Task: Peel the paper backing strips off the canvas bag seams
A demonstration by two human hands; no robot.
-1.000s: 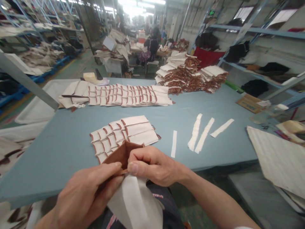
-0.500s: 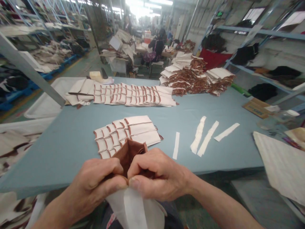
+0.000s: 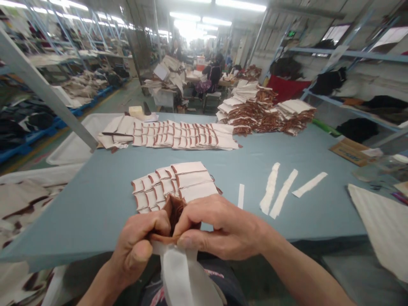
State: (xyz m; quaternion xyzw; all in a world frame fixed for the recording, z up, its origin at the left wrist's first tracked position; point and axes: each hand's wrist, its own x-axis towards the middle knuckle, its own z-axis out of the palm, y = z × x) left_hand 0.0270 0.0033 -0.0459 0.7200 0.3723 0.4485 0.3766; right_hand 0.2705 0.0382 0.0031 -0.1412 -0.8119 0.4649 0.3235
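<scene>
My left hand point(image 3: 140, 246) and my right hand point(image 3: 219, 229) are both pinched on a brown fabric piece point(image 3: 174, 212) at the near edge of the blue table point(image 3: 95, 199). A white fabric strip point(image 3: 180, 276) hangs down from the brown piece between my hands, over my lap. Just beyond my fingers lies a fanned set of white pieces with brown edging point(image 3: 174, 182).
A longer row of the same pieces point(image 3: 178, 135) lies further back, with tall stacks point(image 3: 264, 108) at the far right. White strips point(image 3: 280, 191) lie to the right. White sheets point(image 3: 382, 225) sit at the right edge. A person point(image 3: 212, 74) sits far behind. Shelving lines both sides.
My hands have drawn closer together and folded the brown piece, which now bunches between my fingers instead of standing open. The view has tilted up slightly.
</scene>
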